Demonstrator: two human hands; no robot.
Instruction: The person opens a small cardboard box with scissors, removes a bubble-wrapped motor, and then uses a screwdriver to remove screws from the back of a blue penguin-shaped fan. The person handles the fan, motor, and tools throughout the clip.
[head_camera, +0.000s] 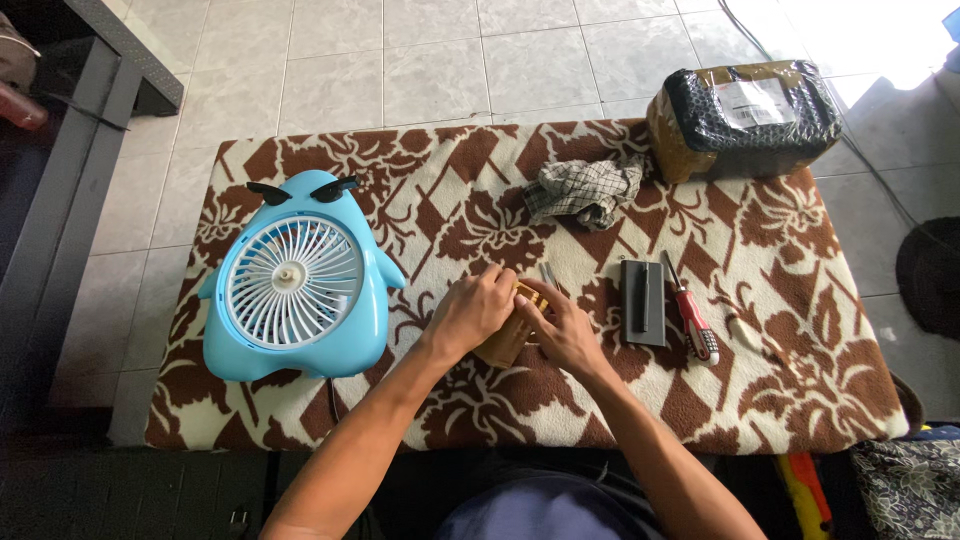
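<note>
Both my left hand (472, 312) and right hand (562, 330) close around a small tan block (510, 338) mid-blanket (800, 400), nearer its front edge; blue fan (295, 285) left, screwdriver (692, 312) right.

A small yellowish object (527, 296) is mostly covered by the left hand (472, 310) and right hand (562, 330); its kind cannot be told. Right of it, a dark round thing (930, 275) is cut off by the edge.

Open cloth is left at lower right and centre top; passage is blocked at left by the blue fan (295, 285), at right by the grey block (643, 302) and screwdriver (690, 312).
</note>
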